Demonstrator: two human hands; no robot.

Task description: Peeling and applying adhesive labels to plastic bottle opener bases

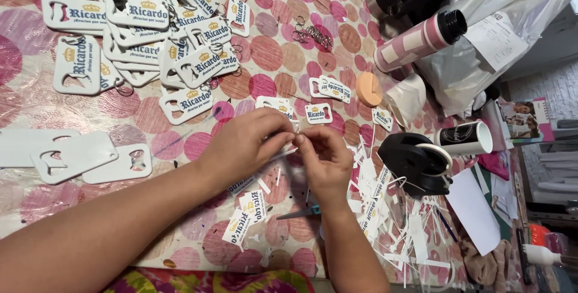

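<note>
My left hand (244,144) and my right hand (325,159) meet over the middle of a table with a cloth of pink and brown dots (274,52). Both pinch one small thin white strip (293,144) between their fingertips. Right behind the fingers lie small white printed labels (318,113). Cut labels and paper scraps (248,212) lie under my wrists, with small scissors (301,212) partly hidden under my right hand.
A heap of white printed bottle-opener tags (150,28) fills the far left; blank white ones (75,156) lie at the left. Metal rings (313,33) lie behind. A black tape dispenser (415,162), a roll (463,138), a pink-striped bottle (415,41) and an orange sponge (368,88) stand right.
</note>
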